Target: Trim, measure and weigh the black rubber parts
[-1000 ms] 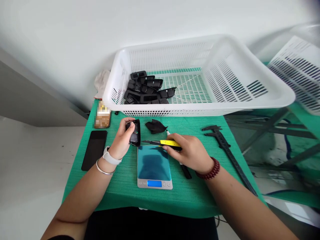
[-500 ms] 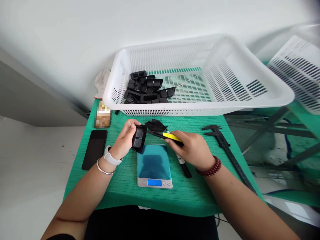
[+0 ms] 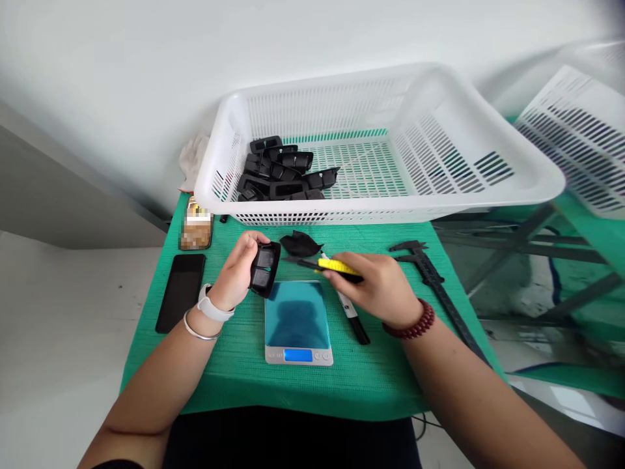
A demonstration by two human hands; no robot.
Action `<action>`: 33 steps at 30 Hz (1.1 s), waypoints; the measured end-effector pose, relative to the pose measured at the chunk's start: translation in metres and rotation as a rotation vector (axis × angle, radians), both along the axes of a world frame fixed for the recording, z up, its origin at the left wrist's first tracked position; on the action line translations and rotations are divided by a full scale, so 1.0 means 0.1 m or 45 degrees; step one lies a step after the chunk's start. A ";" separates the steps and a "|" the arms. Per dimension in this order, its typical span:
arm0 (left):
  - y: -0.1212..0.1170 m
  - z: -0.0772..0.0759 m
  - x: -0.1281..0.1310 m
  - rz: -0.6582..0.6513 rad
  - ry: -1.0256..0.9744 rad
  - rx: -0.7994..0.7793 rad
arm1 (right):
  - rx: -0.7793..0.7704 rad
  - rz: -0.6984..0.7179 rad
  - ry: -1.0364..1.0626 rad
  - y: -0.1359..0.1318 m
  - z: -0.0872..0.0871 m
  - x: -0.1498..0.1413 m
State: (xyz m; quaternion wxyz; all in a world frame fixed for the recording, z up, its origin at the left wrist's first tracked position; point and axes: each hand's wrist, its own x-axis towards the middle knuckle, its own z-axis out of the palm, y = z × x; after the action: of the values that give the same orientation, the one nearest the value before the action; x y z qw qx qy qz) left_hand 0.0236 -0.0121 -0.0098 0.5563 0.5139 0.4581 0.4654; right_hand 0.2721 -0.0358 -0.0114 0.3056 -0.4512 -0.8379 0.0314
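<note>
A black plastic part [image 3: 264, 268] with two pockets is gripped along its left side by my left hand [image 3: 239, 267]. My right hand [image 3: 374, 286] is closed round a yellow and black utility knife [image 3: 336, 266], its blade pointing left towards the part but apart from it. Just beyond the blade lies a scrap of black material [image 3: 301, 244] on the green cloth. Below the hands sits a digital scale [image 3: 297, 319] with a lit blue display and a bare blue-green plate. A black-capped marker [image 3: 354, 322] lies under my right hand.
At the back stands a large white basket [image 3: 342, 212] with several similar black parts [image 3: 280, 170] at its left. A phone [image 3: 180, 293] and a small pixelated object [image 3: 196, 225] lie on the left of the green-covered table [image 3: 234, 384]. Black calipers [image 3: 442, 296] lie on the right.
The knife blade has come away from the black part, leaving a gap. My left hand has shifted slightly left with the part. The whole view has also shifted a little.
</note>
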 end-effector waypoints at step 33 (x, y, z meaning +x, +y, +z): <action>0.00 0.02 0.00 0.055 -0.027 0.043 | -0.131 0.119 -0.038 -0.03 -0.05 -0.05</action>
State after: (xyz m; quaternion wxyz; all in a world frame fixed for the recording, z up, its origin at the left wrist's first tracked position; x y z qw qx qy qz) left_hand 0.0233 -0.0124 -0.0080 0.5421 0.5082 0.4552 0.4905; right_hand 0.2667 -0.0384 -0.0164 0.2676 -0.4269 -0.8599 0.0819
